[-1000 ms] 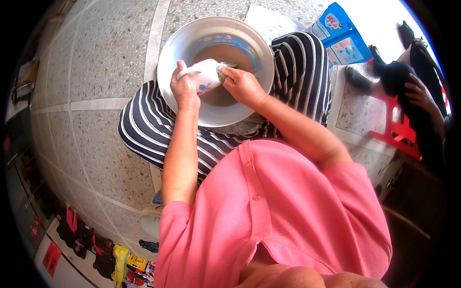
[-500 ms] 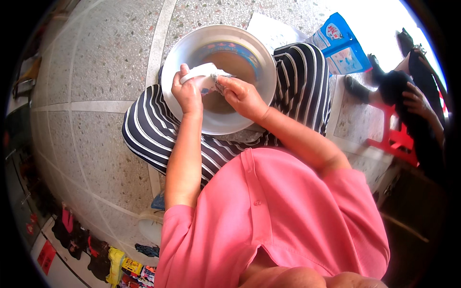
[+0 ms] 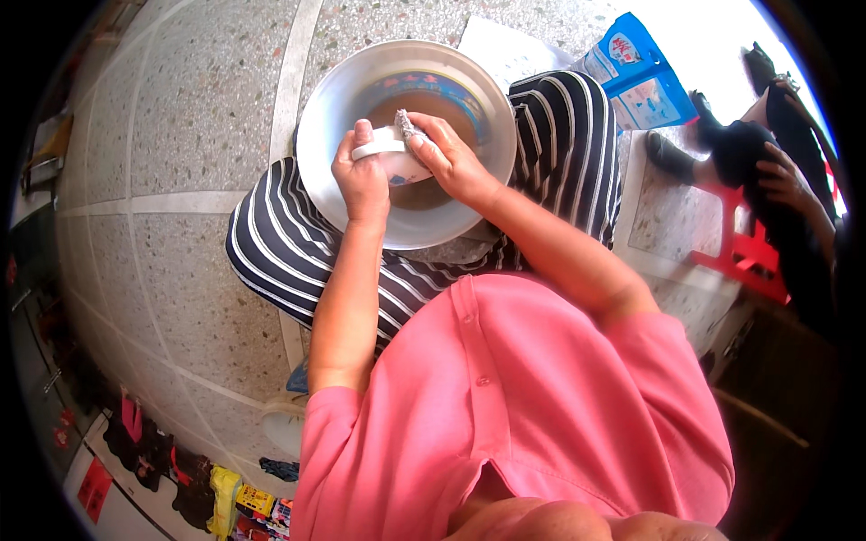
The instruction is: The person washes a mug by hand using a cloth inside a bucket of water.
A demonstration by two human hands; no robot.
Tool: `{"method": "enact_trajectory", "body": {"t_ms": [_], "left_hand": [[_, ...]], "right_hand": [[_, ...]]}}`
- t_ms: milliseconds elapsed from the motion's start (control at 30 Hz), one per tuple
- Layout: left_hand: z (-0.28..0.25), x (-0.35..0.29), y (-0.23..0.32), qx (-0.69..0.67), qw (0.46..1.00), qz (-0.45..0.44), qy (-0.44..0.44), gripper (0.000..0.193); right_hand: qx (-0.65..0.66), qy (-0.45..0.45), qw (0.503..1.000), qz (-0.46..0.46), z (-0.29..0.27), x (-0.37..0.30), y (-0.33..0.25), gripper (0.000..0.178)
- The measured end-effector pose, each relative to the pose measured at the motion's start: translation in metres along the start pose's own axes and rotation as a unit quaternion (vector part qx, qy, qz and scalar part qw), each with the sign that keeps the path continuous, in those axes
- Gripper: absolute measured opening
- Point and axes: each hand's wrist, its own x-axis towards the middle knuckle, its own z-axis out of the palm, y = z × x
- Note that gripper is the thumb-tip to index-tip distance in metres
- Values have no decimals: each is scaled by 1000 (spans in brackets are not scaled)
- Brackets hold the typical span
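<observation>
While the white mug (image 3: 402, 166) is hanging over the basin (image 3: 336, 108), the left hand (image 3: 363, 180) is clamping its fingers around it and the right hand (image 3: 456, 167) is pinching a grey scrubber (image 3: 409, 126) against it. Scrubbing's looking underway, can't tell how much is left. A blue pouch (image 3: 640, 77) is standing nearby, someone's sitting by a red stool (image 3: 750, 257), neither's getting in the way.

Cup (image 3: 403, 169) between hands (image 3: 365, 185), over basin (image 3: 317, 108)
</observation>
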Motion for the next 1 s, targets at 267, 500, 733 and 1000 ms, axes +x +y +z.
{"method": "enact_trajectory", "body": {"t_ms": [267, 500, 733, 1000], "left_hand": [[13, -10, 3, 147, 979, 139, 10, 38], [13, -11, -1, 245, 943, 226, -13, 36], [12, 3, 12, -52, 958, -260, 105, 37], [9, -5, 2, -6, 997, -12, 73, 38]], "right_hand": [[115, -12, 969, 217, -3, 19, -21, 42], [290, 45, 833, 469, -3, 24, -28, 38], [-281, 17, 959, -15, 16, -5, -22, 35], [82, -39, 959, 267, 8, 11, -30, 47]]}}
